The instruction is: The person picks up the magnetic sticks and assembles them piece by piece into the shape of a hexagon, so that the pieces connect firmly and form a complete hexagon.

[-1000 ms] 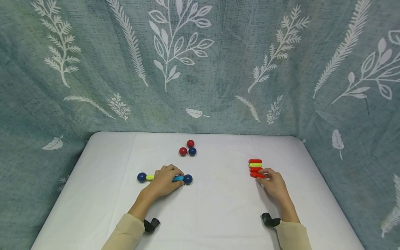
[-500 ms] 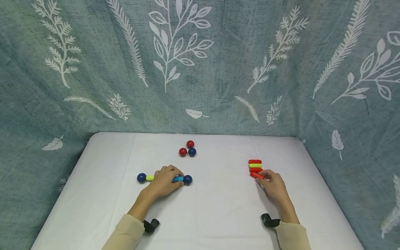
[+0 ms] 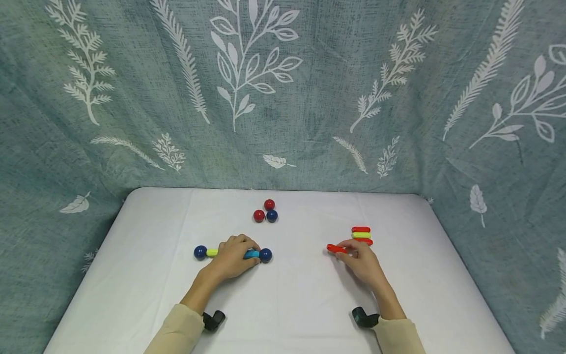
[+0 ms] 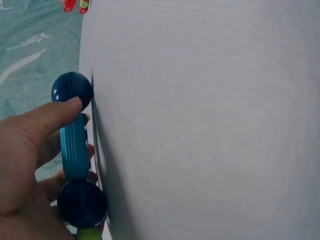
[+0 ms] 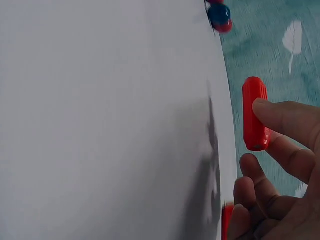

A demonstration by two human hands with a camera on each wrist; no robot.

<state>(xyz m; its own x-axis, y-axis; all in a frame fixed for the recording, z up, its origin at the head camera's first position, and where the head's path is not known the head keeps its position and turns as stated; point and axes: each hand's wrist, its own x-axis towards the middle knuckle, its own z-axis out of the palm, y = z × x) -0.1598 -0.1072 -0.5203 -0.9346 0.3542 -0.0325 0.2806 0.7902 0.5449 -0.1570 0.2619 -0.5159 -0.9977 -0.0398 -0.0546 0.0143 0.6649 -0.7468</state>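
My left hand [image 3: 234, 255] grips a chain of rods and balls lying across the table's left half. In the left wrist view the chain shows a blue rod [image 4: 75, 147] between a dark blue ball [image 4: 72, 91] at the end and another dark blue ball [image 4: 82, 204], then part of a yellow-green rod [image 4: 89, 234]. The palm hides the chain's middle in the head view. Between thumb and fingertips my right hand [image 3: 362, 260] pinches a red rod [image 5: 255, 114], its ribbed length held apart from everything else. The rod's free end points left toward the chain.
Two red balls and a dark blue ball [image 3: 271, 216] stand in a cluster at the back middle. To the right lie two red rods and a yellow-green rod [image 3: 361, 235], stacked side by side. A white cloth [image 3: 300, 305] covers the table; a leafy green curtain [image 3: 309, 98] hangs behind.
My right hand has taken a red rod from the front of the row and moved left with it. The left hand and its chain have stayed in place.
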